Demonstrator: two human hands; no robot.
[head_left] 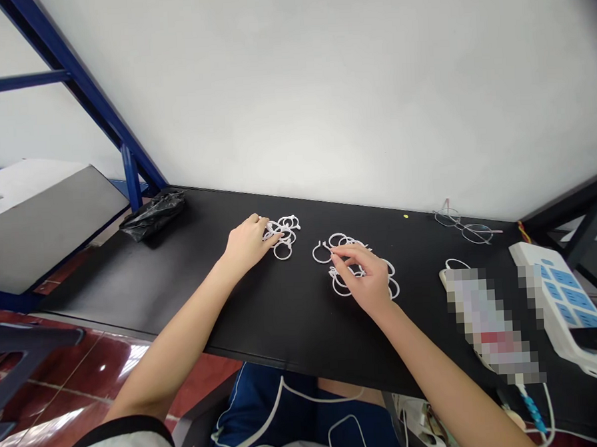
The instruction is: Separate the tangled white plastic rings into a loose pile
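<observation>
My left hand [246, 245] lies at the near-left side of a pile of white rings [285, 232], its thumb reaching over them and apart from the other fingers. No ring is plainly gripped there. Thumb and forefinger of my right hand [365, 273] pinch a thin white ring [314, 252], which has a gap with small knobbed ends; it looks like a plastic curtain ring. Beneath and around that hand spreads a second group of white rings [340, 289], partly covered by the palm and fingers.
The black tabletop [283, 304] meets a pale wall. A black plastic bag [154, 216] sits at its far left. To the right are eyeglasses [472, 233], a blurred-out phone [488, 320] with a cable, and a white power strip [557, 296]. White cords [269, 418] cross my lap.
</observation>
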